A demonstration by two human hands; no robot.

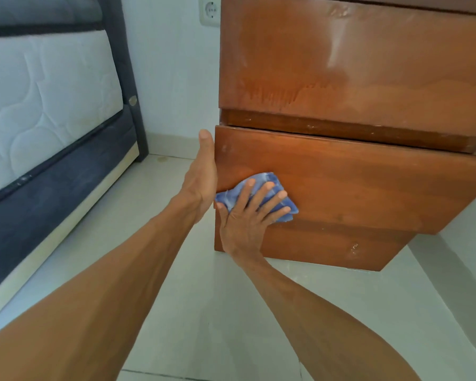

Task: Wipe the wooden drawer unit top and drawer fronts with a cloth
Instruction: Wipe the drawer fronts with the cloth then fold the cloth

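Right hand (248, 218) lies flat on the blue cloth (268, 179), fingers straight and spread, pressing it against the middle drawer front (368, 188) near that panel's left end. Nothing is clamped; the cloth is held only by palm pressure. Left hand (204, 174) sits against the left edge of the same front and is seen edge-on. One straight digit points up; whether the other fingers hook behind the panel cannot be told.

The middle front stands proud of the upper drawer front (341, 64) and the bottom panel (327, 248), so the drawer looks partly pulled out.

Risks, as judgements:
- Pressing on a pulled-out drawer may slide it inward. Any left fingers behind the edge could then get pinched against the carcass.
- The cloth is bunched and close to the left edge. A stroke to the left could run it off the panel, or it could slip from under the flat palm to the floor (204, 312).
- A bunched cloth has a small contact patch, so stripes could be missed.
- The upper front shows pale streaks and a hazy patch, which could be skipped if attention stays low.
- The top of the unit is out of view, so its state is unknown.
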